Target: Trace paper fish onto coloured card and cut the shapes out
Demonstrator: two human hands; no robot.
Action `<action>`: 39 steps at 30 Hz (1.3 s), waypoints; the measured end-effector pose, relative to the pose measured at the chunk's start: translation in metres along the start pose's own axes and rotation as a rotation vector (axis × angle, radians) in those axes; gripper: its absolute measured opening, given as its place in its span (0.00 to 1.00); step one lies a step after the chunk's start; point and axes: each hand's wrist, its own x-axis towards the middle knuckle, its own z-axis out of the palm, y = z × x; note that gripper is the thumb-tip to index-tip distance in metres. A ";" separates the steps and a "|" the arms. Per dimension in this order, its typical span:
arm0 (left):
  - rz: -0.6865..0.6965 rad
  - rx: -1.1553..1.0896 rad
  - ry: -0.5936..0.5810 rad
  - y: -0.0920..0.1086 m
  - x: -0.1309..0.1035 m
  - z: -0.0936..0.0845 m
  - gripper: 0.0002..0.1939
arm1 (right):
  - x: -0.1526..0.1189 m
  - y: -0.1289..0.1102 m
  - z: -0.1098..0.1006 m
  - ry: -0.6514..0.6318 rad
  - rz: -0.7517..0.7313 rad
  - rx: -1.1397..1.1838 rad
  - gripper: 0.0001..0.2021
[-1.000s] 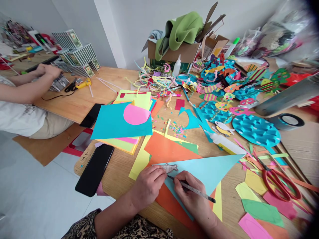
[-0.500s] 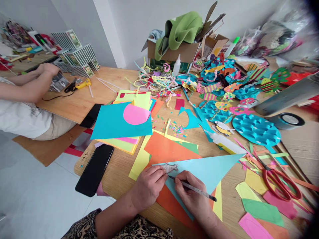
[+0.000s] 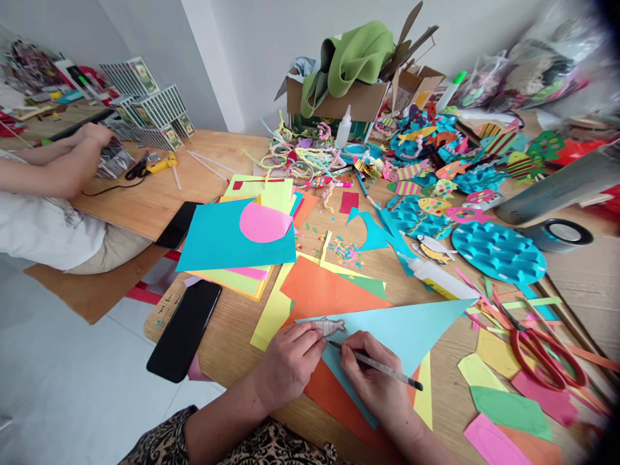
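A small grey fish cutout (image 3: 332,326) lies on a light blue triangular sheet (image 3: 411,329). The fingers of my left hand (image 3: 290,361) are closed on the cutout's left end and press it against the sheet. In my right hand (image 3: 372,371) is a dark pencil (image 3: 387,369), its tip on the blue sheet just below the fish. Orange paper (image 3: 329,284) and yellow paper (image 3: 271,316) lie beneath the blue sheet.
Red-handled scissors (image 3: 547,358) and cut paper pieces (image 3: 508,410) are at the right, near a glue bottle (image 3: 438,279). Stacked coloured sheets (image 3: 217,236) and a black phone (image 3: 185,330) sit left. Another person's hands (image 3: 97,135) work at the far left.
The pencil and my right hand have shifted very slightly right. My left hand and the fish cutout have stayed in place.
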 end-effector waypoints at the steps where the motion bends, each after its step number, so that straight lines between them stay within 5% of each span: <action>1: -0.001 0.001 0.002 0.000 0.000 0.000 0.14 | 0.000 0.000 0.000 0.011 0.000 -0.002 0.08; 39: 0.010 0.014 -0.017 0.000 -0.003 0.000 0.15 | 0.004 -0.002 0.001 -0.011 -0.015 -0.019 0.09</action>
